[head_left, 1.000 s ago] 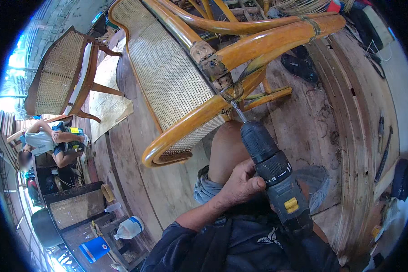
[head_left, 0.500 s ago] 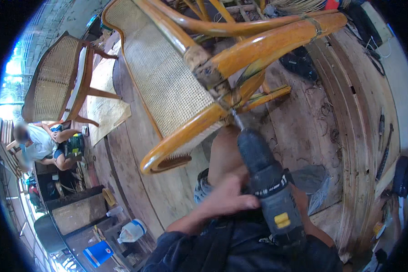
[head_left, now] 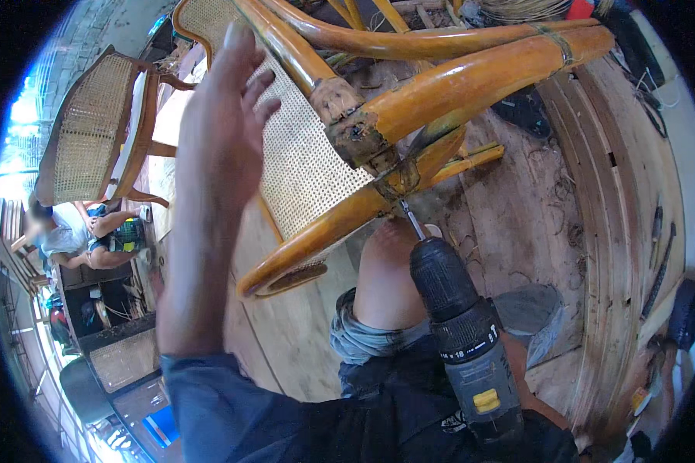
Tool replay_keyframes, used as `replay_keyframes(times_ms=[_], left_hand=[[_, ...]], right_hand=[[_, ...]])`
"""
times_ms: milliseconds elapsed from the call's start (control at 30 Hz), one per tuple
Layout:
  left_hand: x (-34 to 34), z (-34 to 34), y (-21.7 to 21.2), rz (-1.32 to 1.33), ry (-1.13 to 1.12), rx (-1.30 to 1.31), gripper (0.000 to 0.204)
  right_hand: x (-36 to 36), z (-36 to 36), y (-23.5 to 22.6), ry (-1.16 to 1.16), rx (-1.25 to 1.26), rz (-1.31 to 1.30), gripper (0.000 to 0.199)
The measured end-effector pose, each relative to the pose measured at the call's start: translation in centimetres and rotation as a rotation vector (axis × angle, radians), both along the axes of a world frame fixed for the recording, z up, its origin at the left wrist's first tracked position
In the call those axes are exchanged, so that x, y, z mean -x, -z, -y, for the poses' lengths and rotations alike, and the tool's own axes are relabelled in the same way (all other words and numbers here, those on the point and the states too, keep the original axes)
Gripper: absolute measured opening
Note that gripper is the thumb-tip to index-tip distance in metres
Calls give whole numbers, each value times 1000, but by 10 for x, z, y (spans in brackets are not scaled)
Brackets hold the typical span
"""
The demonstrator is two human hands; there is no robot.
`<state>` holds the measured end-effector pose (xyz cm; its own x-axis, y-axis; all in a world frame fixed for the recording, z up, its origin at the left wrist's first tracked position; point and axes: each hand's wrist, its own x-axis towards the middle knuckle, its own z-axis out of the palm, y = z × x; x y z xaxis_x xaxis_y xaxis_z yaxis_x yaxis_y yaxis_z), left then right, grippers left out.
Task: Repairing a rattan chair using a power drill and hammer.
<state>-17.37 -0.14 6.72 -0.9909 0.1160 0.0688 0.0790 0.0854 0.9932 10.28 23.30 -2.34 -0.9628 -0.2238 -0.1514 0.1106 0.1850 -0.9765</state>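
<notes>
A rattan chair frame (head_left: 455, 81) with a woven cane panel (head_left: 309, 154) lies tilted in front of me, its thick poles meeting at a bound joint (head_left: 355, 131). My right hand (head_left: 517, 359) is wrapped round a black cordless drill (head_left: 463, 324) with a yellow mark; the drill body hides most of its fingers. The bit (head_left: 413, 220) points up at the lower part of the joint; whether it touches the wood I cannot tell. Raised over the cane panel, my left hand (head_left: 228, 131) is empty, fingers stretched and slightly apart, a little blurred.
Another cane-backed chair (head_left: 89, 139) stands at the left, with a seated person (head_left: 77, 231) below it. A blue container (head_left: 161, 426) is partly hidden by my left arm. Long wooden strips (head_left: 594, 231) run along the right, with hand tools (head_left: 659, 270) beyond. My bare knee (head_left: 390, 270) is under the joint.
My left hand has left the drill's side and swung up and left over the cane panel. The right hand keeps the drill close to the joint; the drill has shifted slightly down and right.
</notes>
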Motion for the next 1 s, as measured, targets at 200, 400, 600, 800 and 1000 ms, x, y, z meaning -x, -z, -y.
replay_keyframes(times_ms=[200, 400, 600, 800, 1000], left_hand=[[119, 3, 40, 235, 91, -404, 42], [104, -7, 52, 203, -68, -505, 34], [93, -19, 41, 204, -163, -418, 36], [97, -15, 45, 205, -137, -408, 36], [96, -17, 44, 226, -124, -484, 34]], right_hand=[[-8, 5, 9, -4, -200, 3, 50], [-10, 2, 11, -100, -209, 160, 48], [-9, 2, 5, 21, -211, -79, 47], [-6, 2, -5, 59, -296, -185, 45], [-6, 11, -9, 92, -342, -175, 42]])
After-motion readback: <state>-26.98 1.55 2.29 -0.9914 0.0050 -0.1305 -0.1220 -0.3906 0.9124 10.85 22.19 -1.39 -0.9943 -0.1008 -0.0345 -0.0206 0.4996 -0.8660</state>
